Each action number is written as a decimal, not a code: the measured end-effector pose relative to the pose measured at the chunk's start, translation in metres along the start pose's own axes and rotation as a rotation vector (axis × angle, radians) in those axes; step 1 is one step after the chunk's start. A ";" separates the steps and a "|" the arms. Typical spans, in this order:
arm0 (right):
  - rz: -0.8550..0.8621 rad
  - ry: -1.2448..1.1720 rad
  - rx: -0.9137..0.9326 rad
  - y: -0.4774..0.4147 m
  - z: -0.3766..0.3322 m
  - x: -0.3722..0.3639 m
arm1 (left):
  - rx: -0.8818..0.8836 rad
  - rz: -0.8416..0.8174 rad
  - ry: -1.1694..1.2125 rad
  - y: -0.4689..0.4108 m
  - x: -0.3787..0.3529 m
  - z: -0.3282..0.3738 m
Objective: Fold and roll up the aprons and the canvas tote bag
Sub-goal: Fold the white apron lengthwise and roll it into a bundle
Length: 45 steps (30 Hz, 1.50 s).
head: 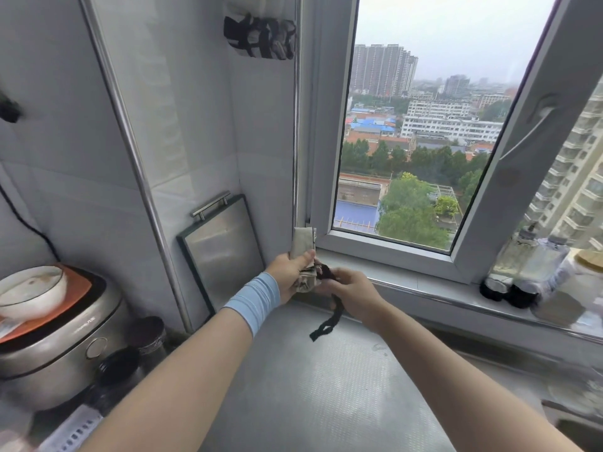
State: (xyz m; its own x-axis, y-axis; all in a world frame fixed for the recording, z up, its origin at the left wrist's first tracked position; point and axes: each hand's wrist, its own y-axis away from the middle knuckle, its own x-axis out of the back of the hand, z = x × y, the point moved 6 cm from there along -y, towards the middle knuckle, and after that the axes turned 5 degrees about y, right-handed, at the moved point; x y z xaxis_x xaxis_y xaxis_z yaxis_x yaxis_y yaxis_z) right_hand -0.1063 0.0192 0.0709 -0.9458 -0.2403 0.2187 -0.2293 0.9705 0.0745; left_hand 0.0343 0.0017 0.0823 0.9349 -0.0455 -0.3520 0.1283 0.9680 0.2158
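1. A person stands at a metal desk (319,370) below a window (417,132), both bare forearms reaching toward the desk's far edge.
2. The left hand (288,272), with a light blue wristband (254,300) on its wrist, grips a tightly rolled beige cloth bundle (303,247). The fingers are clamped around the lower half of the roll, thumb across its front.
3. The bundle stands nearly upright in the air above the far edge of the desk, its top end close to the lower left corner of the window frame. Whether it is an apron or the tote bag cannot be told.
4. The right hand (350,285) sits just beside the left, its fingers pinched together on a black strap (329,309) at the roll's lower end.
5. The strap's loose end hangs down below the right hand, ending just above the desk surface.
6. At the far left corner of the desk, a metal tray with a handle (225,243) leans against the tiled wall.
7. On the left edge sits a silver rice cooker (62,347) with a white bowl (31,291) on top.
8. Bottles (522,265) stand on the windowsill at the right.
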 end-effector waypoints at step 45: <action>-0.435 0.533 -0.355 -0.021 -0.022 0.009 | 0.292 -0.042 -1.126 0.005 0.048 -0.080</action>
State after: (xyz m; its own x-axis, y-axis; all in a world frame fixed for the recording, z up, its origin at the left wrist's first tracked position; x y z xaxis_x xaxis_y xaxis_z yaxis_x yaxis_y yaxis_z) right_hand -0.1053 -0.0041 0.0928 -0.5287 -0.6626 0.5305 -0.3822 0.7438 0.5483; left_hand 0.0533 0.0241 -0.0059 0.6743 -0.4117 0.6130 0.1001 0.8735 0.4765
